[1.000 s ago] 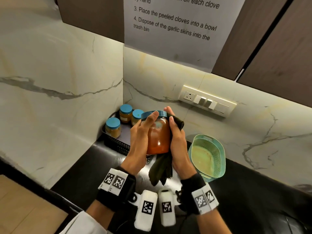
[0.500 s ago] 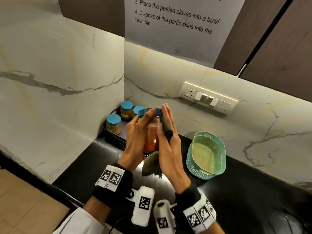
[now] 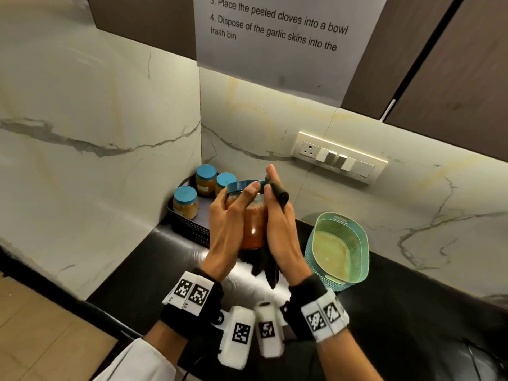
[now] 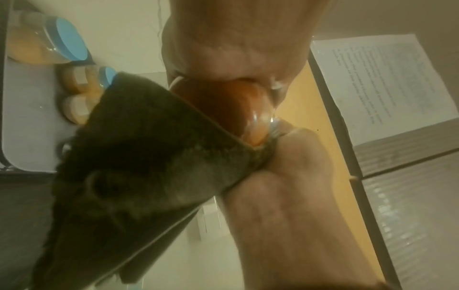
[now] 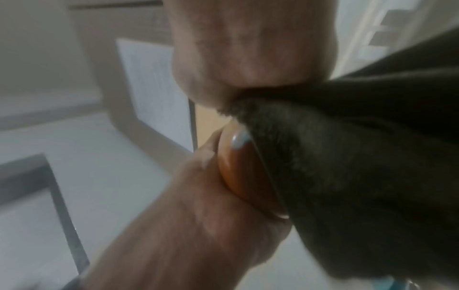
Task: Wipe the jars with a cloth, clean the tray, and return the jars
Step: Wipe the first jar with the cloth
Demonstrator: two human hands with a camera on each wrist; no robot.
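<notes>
My left hand (image 3: 233, 215) grips a jar of orange-red paste (image 3: 254, 229) with a blue lid (image 3: 242, 185), held up above the counter in front of the tray. My right hand (image 3: 277, 224) lies flat with straight fingers along the jar's right side and presses a dark cloth (image 3: 279, 192) against the glass. The cloth's tail hangs below the jar. The wrist views show the cloth (image 4: 139, 157) (image 5: 360, 157) squeezed between palm and jar (image 4: 231, 109) (image 5: 243, 172). The black tray (image 3: 189, 229) in the corner holds three blue-lidded jars (image 3: 185, 202).
A teal perforated basket (image 3: 339, 248) stands on the black counter (image 3: 412, 298) just right of my hands. Marble walls meet in the corner behind the tray. A switch panel (image 3: 341, 158) sits on the back wall under dark cabinets.
My right hand has gone from wrapped round the jar to flat with straight fingers, sliding the cloth over the glass. The left hand keeps its grip.
</notes>
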